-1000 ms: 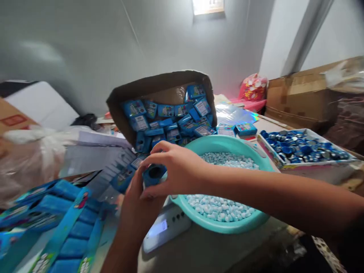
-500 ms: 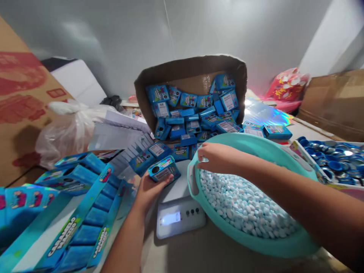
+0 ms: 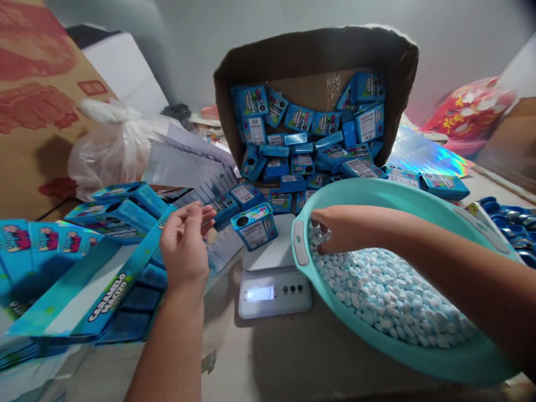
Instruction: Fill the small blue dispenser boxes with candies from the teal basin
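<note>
A small blue candy box [image 3: 254, 225] with a round hole in its top stands upright on the white digital scale [image 3: 274, 279], whose display is lit. My left hand [image 3: 185, 241] hovers just left of the box, fingers loosely apart and holding nothing. My right hand [image 3: 344, 228] reaches into the teal basin [image 3: 377, 192] and its fingers curl down into the small white-blue candies [image 3: 385, 296]; what they hold is hidden.
A tipped cardboard carton [image 3: 318, 56] behind the scale spills several blue boxes. Blue display trays [image 3: 104, 279] lie at the left beside a plastic bag [image 3: 109, 151] and a large brown carton [image 3: 33, 111]. A tray of blue caps [image 3: 513, 220] sits at the right.
My left hand set the blue box on the scale and let go, drawing back to the left. My right hand moved from the box into the basin's candies. The view tilted down.
</note>
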